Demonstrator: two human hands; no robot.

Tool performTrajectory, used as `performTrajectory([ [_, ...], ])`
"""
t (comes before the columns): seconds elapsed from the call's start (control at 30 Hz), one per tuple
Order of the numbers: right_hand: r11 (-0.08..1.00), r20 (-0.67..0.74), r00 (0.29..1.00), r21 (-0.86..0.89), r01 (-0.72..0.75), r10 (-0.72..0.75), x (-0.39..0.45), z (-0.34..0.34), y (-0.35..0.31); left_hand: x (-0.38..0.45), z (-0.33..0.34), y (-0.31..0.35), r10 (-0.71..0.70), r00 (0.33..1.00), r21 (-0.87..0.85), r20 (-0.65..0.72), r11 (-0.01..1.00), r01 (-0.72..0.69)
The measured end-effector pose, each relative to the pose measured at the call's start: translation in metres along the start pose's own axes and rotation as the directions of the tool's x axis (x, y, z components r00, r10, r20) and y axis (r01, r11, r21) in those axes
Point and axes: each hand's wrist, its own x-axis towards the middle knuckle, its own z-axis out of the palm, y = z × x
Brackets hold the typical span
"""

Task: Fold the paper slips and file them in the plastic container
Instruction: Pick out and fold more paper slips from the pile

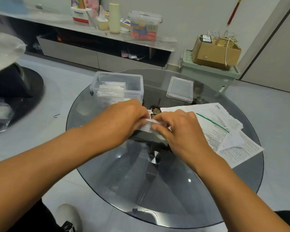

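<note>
- Round glass table bears everything.
- Printed sheets lie spread at its right side.
- Clear plastic container, lid off, stands at the far left with folded slips upright inside.
- Its lid lies just beside, to the right.
- Left hand and right hand meet mid-table, fingers curled, both pinching one paper slip, seemingly part-folded; fingers hide most of it.
</note>
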Motion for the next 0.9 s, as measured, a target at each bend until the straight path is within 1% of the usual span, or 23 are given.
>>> performTrajectory([
  [0.07,0.996,0.077,0.996,-0.089,-0.029,0.036,0.0,-0.001,0.001,0.002,-0.01,0.001,-0.119,0.993,-0.097,0.015,0.988,0.12],
  [0.1,0.99,0.113,0.993,-0.14,-0.031,0.047,0.001,-0.002,0.002,0.003,-0.015,-0.002,-0.172,0.985,-0.109,0.02,0.979,0.173],
  [0.2,0.97,0.235,0.971,-0.244,0.019,0.04,0.001,0.004,0.005,0.001,-0.023,-0.016,-0.315,0.945,-0.056,0.094,0.946,0.32],
  [0.27,0.965,0.261,0.964,-0.26,0.023,0.047,0.0,0.008,0.007,0.002,-0.016,-0.022,-0.346,0.928,-0.048,0.138,0.934,0.355],
  [0.3,0.97,0.261,0.963,-0.243,0.004,0.062,0.0,0.007,0.008,0.003,-0.011,-0.024,-0.347,0.927,-0.054,0.143,0.932,0.358],
  [0.33,0.981,0.258,0.962,-0.188,-0.036,0.085,0.0,0.004,0.008,0.002,-0.007,-0.024,-0.345,0.928,-0.054,0.143,0.933,0.355],
  [0.4,0.989,0.25,0.957,0.002,-0.151,0.146,-0.001,-0.004,0.009,0.003,-0.003,-0.025,-0.343,0.93,-0.038,0.134,0.936,0.35],
  [0.47,0.971,0.233,0.957,0.124,-0.203,0.17,-0.001,-0.013,0.012,0.004,-0.003,-0.023,-0.333,0.933,-0.042,0.136,0.939,0.342],
  [0.5,0.961,0.244,0.954,0.17,-0.216,0.171,-0.002,-0.018,0.014,0.003,-0.004,-0.022,-0.325,0.934,-0.055,0.151,0.94,0.336],
  [0.6,0.919,0.341,0.927,0.292,-0.265,0.159,-0.004,-0.027,0.016,0.0,-0.005,-0.019,-0.281,0.933,-0.105,0.226,0.945,0.311],
  [0.67,0.923,0.365,0.922,0.296,-0.247,0.13,-0.007,-0.025,0.016,-0.002,-0.006,-0.014,-0.255,0.926,-0.089,0.28,0.953,0.289],
  [0.73,0.945,0.343,0.936,0.272,-0.18,0.079,-0.008,-0.016,0.012,-0.002,-0.006,-0.01,-0.258,0.913,-0.056,0.317,0.956,0.289],
  [0.8,0.967,0.309,0.95,0.229,-0.111,0.036,-0.01,-0.006,0.007,-0.002,-0.006,-0.009,-0.264,0.908,-0.034,0.324,0.957,0.29],
  [0.9,0.981,0.255,0.967,0.185,-0.059,0.01,-0.011,0.001,0.005,-0.001,-0.007,-0.013,-0.266,0.91,-0.02,0.319,0.958,0.287],
])
